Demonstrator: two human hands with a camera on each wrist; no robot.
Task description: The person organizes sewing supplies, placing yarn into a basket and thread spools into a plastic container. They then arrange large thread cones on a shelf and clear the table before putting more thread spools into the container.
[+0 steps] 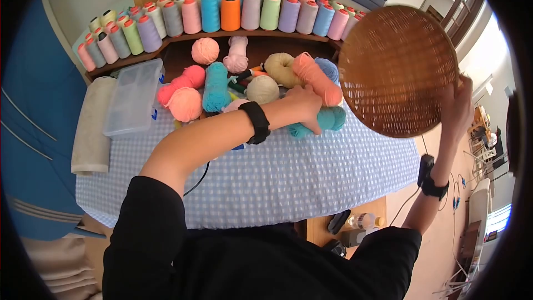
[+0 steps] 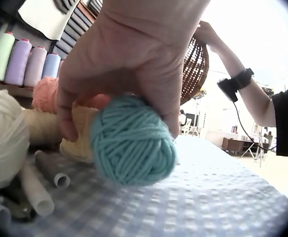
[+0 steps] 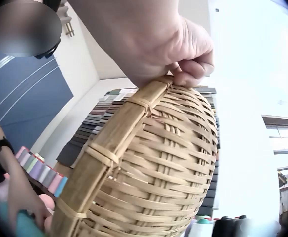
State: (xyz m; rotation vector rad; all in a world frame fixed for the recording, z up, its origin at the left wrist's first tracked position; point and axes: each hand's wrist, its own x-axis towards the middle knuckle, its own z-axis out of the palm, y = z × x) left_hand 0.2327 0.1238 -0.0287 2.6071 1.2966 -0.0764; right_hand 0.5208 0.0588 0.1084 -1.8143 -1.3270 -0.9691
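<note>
With the middle of the checked cloth [image 1: 250, 172] taken as the clock's centre, a rolled beige fabric [image 1: 89, 128] is seen between nine and ten o'clock, and a clear plastic case [image 1: 132, 100] is set just beside it at ten. The far side is lined by a curved row of thread spools [image 1: 230, 14], spread from ten to one o'clock. A peach ball [image 1: 185, 104] is placed between ten and eleven o'clock, a teal skein [image 1: 215, 89] at eleven, and a cream ball [image 1: 262, 90] close to twelve. At two o'clock a teal ball [image 1: 333, 119] is gripped from above by the left hand [image 1: 302, 105], its thumb and fingers curved down around opposite sides; whether the ball is lifted off the cloth cannot be told. A coral skein [image 1: 316, 78] is seen just beyond that hand, at its one o'clock. Farther out at two o'clock, a woven basket [image 1: 400, 72] is held up on its side, its rim clasped at four o'clock by the curled fingers of the right hand [image 1: 458, 111].
</note>
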